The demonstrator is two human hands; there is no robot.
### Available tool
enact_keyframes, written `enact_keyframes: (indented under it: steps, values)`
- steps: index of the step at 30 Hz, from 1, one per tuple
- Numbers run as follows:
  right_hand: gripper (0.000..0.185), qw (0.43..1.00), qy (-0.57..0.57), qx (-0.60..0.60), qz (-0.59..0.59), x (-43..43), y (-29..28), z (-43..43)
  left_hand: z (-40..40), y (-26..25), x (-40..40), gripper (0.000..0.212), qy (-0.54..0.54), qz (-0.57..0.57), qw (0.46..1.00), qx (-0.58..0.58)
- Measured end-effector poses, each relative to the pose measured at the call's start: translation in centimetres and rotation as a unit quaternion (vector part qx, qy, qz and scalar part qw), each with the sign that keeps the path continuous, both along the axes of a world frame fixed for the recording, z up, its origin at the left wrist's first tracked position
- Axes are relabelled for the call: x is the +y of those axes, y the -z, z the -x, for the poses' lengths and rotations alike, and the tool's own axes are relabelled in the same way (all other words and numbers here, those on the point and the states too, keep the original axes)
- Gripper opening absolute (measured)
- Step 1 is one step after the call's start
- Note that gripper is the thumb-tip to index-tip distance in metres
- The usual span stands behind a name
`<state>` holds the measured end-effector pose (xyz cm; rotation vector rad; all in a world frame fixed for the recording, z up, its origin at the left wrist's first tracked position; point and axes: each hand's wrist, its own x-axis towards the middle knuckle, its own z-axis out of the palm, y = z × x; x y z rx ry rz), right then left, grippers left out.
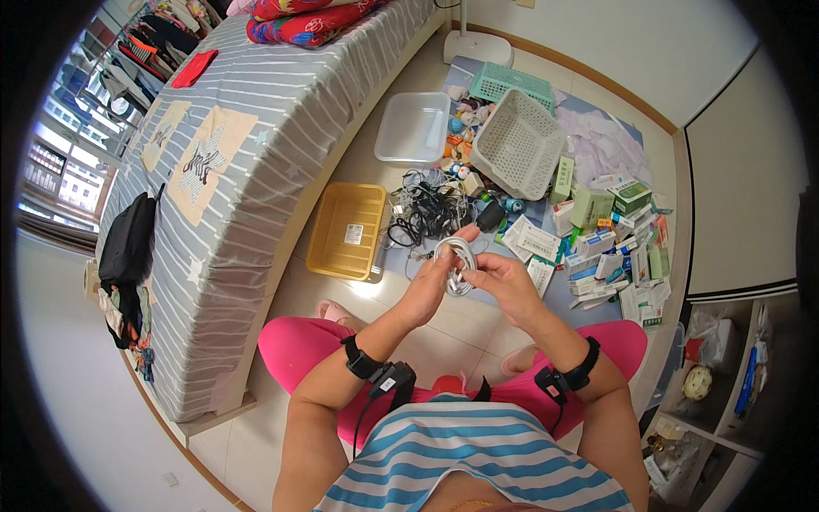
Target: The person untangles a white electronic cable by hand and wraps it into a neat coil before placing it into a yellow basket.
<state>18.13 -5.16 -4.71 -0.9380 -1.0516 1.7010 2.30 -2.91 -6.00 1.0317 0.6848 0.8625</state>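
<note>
A coiled white cable (458,246) is held up between both hands, above the tiled floor. My left hand (432,275) grips the coil from its left side, thumb and fingers around the loops. From the right, my right hand (505,281) pinches the coil's edge between thumb and fingertips. Just beyond the hands lies a tangle of black and grey cables (429,208). Left of that tangle is a yellow plastic basket (351,232) with a white label inside it. A black cylindrical object (491,216) sits right behind the coil.
A clear plastic bin (413,128), a grey perforated basket (521,144) and a green basket (515,83) stand farther back beside small toys (459,144). Many medicine boxes (614,243) are piled at right. The bed (256,147) borders the left, an open shelf unit (710,397) the right.
</note>
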Motion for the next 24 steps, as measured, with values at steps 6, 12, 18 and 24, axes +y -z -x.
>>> enact_keyframes:
  steps: [6,12,18,24]
  values:
    - [0.022,0.998,-0.025,0.029,0.052,0.3,1.2,-0.6,-0.2,-0.7,-0.1,0.06,0.023,0.023,0.999,-0.034]
    - [0.023,0.991,0.002,0.105,0.083,0.3,1.1,-0.3,0.1,-0.6,0.1,0.054,0.008,0.026,0.999,0.045]
    - [0.023,0.981,-0.014,0.152,0.121,0.4,1.2,-0.7,0.2,-0.6,-0.1,0.049,-0.007,0.021,0.999,0.029]
    - [0.025,0.983,0.004,0.154,0.099,0.4,1.1,-0.7,0.4,0.2,0.4,0.034,-0.059,0.025,0.994,0.084]
